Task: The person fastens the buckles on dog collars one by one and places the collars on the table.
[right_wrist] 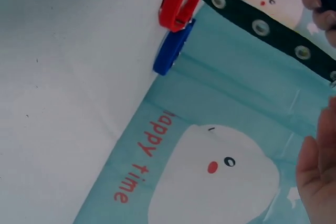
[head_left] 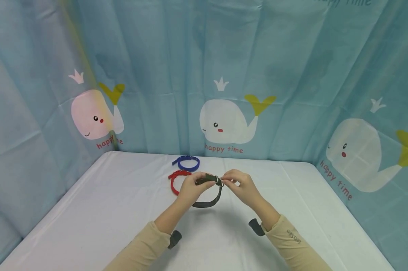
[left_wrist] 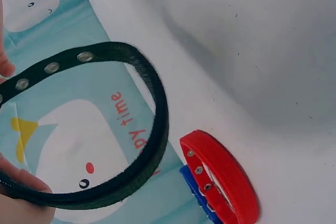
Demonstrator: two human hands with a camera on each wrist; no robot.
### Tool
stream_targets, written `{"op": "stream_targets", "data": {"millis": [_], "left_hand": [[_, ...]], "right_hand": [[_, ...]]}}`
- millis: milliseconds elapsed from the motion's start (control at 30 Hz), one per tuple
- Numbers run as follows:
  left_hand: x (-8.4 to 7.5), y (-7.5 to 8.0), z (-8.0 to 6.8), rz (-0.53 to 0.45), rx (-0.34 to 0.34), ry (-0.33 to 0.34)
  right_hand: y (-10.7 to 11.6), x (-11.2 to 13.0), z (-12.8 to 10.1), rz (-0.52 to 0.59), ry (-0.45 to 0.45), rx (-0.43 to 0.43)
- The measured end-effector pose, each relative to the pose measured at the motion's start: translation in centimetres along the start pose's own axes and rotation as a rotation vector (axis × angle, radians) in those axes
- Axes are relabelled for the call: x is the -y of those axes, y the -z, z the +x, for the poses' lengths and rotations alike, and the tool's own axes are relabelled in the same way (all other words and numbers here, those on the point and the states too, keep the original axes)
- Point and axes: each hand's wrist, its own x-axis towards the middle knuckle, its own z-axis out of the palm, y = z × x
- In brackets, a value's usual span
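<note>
A dark green collar (head_left: 205, 204) with metal eyelets forms a loop above the white table. My left hand (head_left: 191, 186) grips its strap near the buckle (head_left: 218, 180), thumb below and fingers above. From the other side, the thumb and fingertips of my right hand (head_left: 241, 184) pinch the collar at the buckle. The left wrist view shows the collar's band (left_wrist: 160, 124) wide and round; in the right wrist view its row of eyelets (right_wrist: 260, 28) faces the camera. The buckle's details are too small to make out.
Behind my left hand lies a red collar (head_left: 174, 186), partly hidden by it. Farther back rests a blue collar (head_left: 190, 170), also looped. A white cloth covers the table (head_left: 122, 210). Blue curtains (head_left: 149, 75) with whale prints enclose its back and sides.
</note>
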Motion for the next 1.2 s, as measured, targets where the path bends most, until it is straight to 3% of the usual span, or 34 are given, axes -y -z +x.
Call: {"op": "stream_targets", "data": {"millis": [133, 267, 500, 633, 1033, 1200], "left_hand": [[0.0, 0.0, 0.0, 0.01, -0.001, -0.012], [0.0, -0.2, 0.0, 0.04, 0.008, -0.036], [-0.1, -0.6, -0.1, 0.142, 0.026, -0.063], [0.0, -0.8, -0.3, 0.153, 0.032, -0.072], [0.8, -1.2, -0.2, 0.173, 0.119, -0.031], [0.8, -1.5, -0.2, 0.237, 0.165, -0.032]], "right_hand": [[0.3, 1.0, 0.8, -0.015, 0.032, -0.047], [0.4, 1.2, 1.3, 0.013, 0.043, -0.02], [0.3, 1.9, 2.0, 0.008, -0.038, 0.125], [0.2, 2.1, 2.1, 0.009, -0.075, 0.171], [-0.2, 2.5, 2.2, 0.111, -0.149, 0.176], [-0.3, 2.8, 2.3, 0.103, -0.246, 0.17]]}}
